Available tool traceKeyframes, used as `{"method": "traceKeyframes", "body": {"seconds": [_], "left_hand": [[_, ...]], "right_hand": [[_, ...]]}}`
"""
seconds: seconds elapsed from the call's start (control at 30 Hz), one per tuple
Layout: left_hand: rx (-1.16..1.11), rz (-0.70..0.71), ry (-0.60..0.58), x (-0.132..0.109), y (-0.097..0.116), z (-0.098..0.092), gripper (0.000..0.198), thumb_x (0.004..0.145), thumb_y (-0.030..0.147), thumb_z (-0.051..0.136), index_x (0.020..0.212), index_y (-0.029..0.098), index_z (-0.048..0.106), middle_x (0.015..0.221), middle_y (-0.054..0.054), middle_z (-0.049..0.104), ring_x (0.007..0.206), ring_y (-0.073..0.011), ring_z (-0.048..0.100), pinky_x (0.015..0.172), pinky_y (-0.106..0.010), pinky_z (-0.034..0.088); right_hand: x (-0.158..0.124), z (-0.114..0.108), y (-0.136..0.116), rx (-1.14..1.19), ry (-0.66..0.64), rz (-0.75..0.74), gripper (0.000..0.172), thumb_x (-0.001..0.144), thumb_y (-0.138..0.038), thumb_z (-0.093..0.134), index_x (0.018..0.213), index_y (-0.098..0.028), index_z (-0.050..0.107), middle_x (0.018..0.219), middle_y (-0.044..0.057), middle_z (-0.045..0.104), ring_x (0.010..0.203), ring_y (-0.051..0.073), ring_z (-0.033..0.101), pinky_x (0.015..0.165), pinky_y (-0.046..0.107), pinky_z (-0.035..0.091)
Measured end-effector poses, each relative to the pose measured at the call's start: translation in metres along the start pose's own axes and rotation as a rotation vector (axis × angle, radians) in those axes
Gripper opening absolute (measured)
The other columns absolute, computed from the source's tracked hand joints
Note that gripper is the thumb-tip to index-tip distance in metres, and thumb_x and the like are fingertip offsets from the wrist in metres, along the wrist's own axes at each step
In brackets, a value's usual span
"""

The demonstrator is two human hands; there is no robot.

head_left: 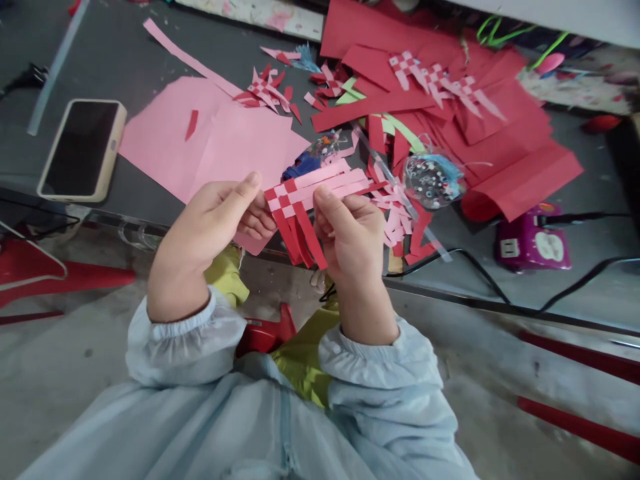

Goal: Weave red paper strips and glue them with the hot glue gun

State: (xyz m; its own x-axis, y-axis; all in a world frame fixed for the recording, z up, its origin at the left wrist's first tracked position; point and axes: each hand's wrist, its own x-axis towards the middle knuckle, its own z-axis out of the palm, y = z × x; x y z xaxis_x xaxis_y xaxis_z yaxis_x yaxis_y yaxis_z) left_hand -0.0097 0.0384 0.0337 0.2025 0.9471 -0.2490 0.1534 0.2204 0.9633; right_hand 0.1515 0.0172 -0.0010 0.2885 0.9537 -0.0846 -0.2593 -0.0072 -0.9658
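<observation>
Both my hands hold a small weave of red and pink paper strips (300, 200) above the table's near edge. My left hand (210, 227) pinches its left corner, thumb on top, fingers curled under. My right hand (350, 233) grips the pink strips from the right, thumb pressed on them. Red strip ends hang loose below the woven checker patch.
A phone (83, 150) lies at the left on the dark table (110, 60). Pink sheets (210, 140) lie behind my hands, red sheets (500, 147) and finished weaves (430, 77) at the right. A purple device (533, 243) with cables sits at the right, beside a bag of googly eyes (433, 177).
</observation>
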Motion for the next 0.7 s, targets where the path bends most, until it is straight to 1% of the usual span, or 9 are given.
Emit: {"method": "traceKeyframes", "body": {"seconds": [0.13,0.23,0.3,0.4,0.47,0.57,0.63,0.7], "left_hand": [[0.014,0.029,0.024,0.0002,0.0007,-0.0007,0.054,0.091,0.062,0.052,0.066,0.016,0.064,0.057,-0.004,0.062,0.059,-0.018,0.07,0.054,-0.027,0.059],[-0.015,0.093,-0.022,-0.0014,0.0006,-0.0028,0.049,0.09,0.057,0.057,0.063,0.016,0.063,0.058,-0.003,0.064,0.052,-0.0144,0.066,0.05,-0.024,0.057],[-0.035,0.121,-0.056,-0.0025,-0.0002,-0.0046,0.04,0.086,0.051,0.066,0.065,0.016,0.065,0.06,-0.002,0.065,0.049,-0.013,0.064,0.047,-0.023,0.056],[-0.052,0.137,-0.067,-0.003,-0.0021,-0.0059,0.02,0.078,0.036,0.078,0.078,0.018,0.07,0.06,0.0,0.066,0.047,-0.0123,0.064,0.045,-0.021,0.055],[-0.054,0.131,-0.051,-0.003,-0.0032,-0.0055,0.017,0.076,0.029,0.08,0.084,0.018,0.071,0.059,0.001,0.067,0.046,-0.0127,0.064,0.044,-0.021,0.055],[-0.074,0.126,-0.019,-0.0037,-0.0041,-0.0036,0.017,0.078,0.026,0.078,0.09,0.017,0.07,0.061,-0.001,0.07,0.046,-0.0154,0.066,0.043,-0.024,0.057],[-0.103,0.171,0.022,-0.0046,-0.004,-0.0025,0.015,0.079,0.024,0.076,0.091,0.016,0.07,0.063,-0.002,0.072,0.05,-0.017,0.069,0.047,-0.026,0.059],[-0.104,0.258,0.074,-0.0056,-0.0033,-0.0021,0.012,0.078,0.019,0.077,0.089,0.016,0.071,0.069,-0.002,0.074,0.058,-0.017,0.073,0.055,-0.027,0.063]], "right_hand": [[0.001,0.0015,-0.0004,0.039,-0.007,0.005,0.047,0.071,-0.04,0.079,0.048,-0.018,0.045,0.047,-0.007,0.043,0.044,0.003,0.035,0.042,0.022,0.026],[0.0017,0.0014,0.0001,0.055,-0.013,0.001,0.046,0.072,-0.039,0.079,0.048,-0.018,0.046,0.046,-0.007,0.043,0.043,0.003,0.034,0.041,0.021,0.025],[0.0022,0.0011,0.0006,0.061,-0.011,-0.004,0.044,0.072,-0.039,0.079,0.049,-0.018,0.048,0.046,-0.007,0.045,0.043,0.003,0.035,0.041,0.021,0.025],[0.0027,0.0012,0.0013,0.048,-0.007,0.005,0.043,0.071,-0.042,0.079,0.051,-0.018,0.051,0.047,-0.006,0.048,0.043,0.002,0.036,0.04,0.021,0.025],[0.0028,0.0016,0.0018,0.046,-0.017,0.008,0.043,0.07,-0.045,0.08,0.053,-0.017,0.052,0.049,-0.006,0.051,0.042,0.002,0.036,0.04,0.021,0.025],[0.0031,0.0023,0.0028,0.042,-0.039,0.002,0.039,0.069,-0.048,0.08,0.06,-0.017,0.059,0.055,-0.004,0.058,0.044,0.003,0.037,0.04,0.021,0.026],[0.0038,0.0025,0.003,0.036,-0.061,-0.006,0.036,0.068,-0.05,0.08,0.066,-0.018,0.064,0.06,-0.003,0.062,0.045,0.003,0.038,0.04,0.021,0.027],[0.0047,0.0025,0.0026,0.055,-0.084,-0.02,0.035,0.068,-0.051,0.08,0.069,-0.018,0.067,0.063,-0.002,0.065,0.047,0.004,0.04,0.041,0.021,0.029]]}}
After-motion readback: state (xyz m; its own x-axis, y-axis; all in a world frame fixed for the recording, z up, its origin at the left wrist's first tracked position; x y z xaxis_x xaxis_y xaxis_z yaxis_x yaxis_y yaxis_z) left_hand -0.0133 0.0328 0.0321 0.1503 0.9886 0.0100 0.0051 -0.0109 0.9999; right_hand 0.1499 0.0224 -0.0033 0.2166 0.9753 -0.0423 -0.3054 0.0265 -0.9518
